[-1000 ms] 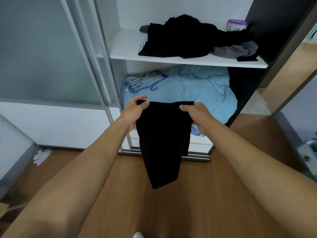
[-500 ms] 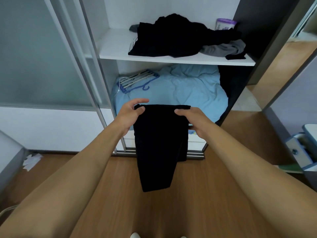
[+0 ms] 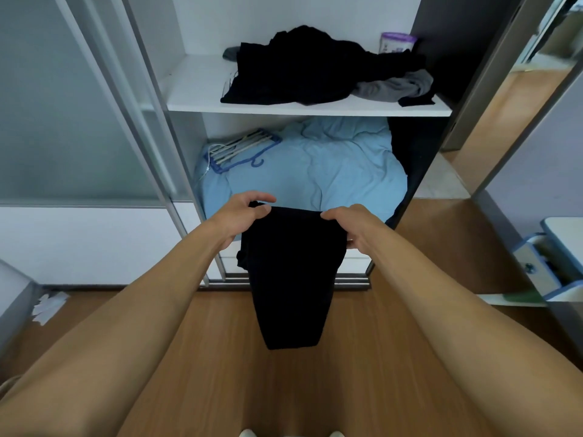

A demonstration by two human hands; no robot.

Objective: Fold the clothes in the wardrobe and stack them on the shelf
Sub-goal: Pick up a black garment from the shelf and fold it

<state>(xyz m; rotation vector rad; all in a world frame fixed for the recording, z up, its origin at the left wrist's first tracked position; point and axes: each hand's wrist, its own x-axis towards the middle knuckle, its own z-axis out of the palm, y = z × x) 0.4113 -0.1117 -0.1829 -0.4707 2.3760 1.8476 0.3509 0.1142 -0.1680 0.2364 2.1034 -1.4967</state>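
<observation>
A black garment (image 3: 291,272) hangs folded lengthwise in front of the open wardrobe, held by its top edge. My left hand (image 3: 241,216) pinches its top left corner and my right hand (image 3: 356,230) grips its top right corner. On the white shelf (image 3: 195,89) above lies a crumpled heap of black clothes (image 3: 309,67), with a grey garment (image 3: 397,86) bunched at its right end. The left part of that shelf is bare.
Below the shelf a light blue duvet (image 3: 318,171) fills the compartment, with blue and white hangers (image 3: 239,149) on it. A purple-lidded tub (image 3: 396,42) stands at the shelf's back right. A sliding door (image 3: 79,121) is at left, an open drawer (image 3: 536,266) at right, wooden floor below.
The hands with the black garment have stayed close together and sunk slightly in view. The camera has shifted, so the wardrobe sits a little further left and the drawer at right shows more.
</observation>
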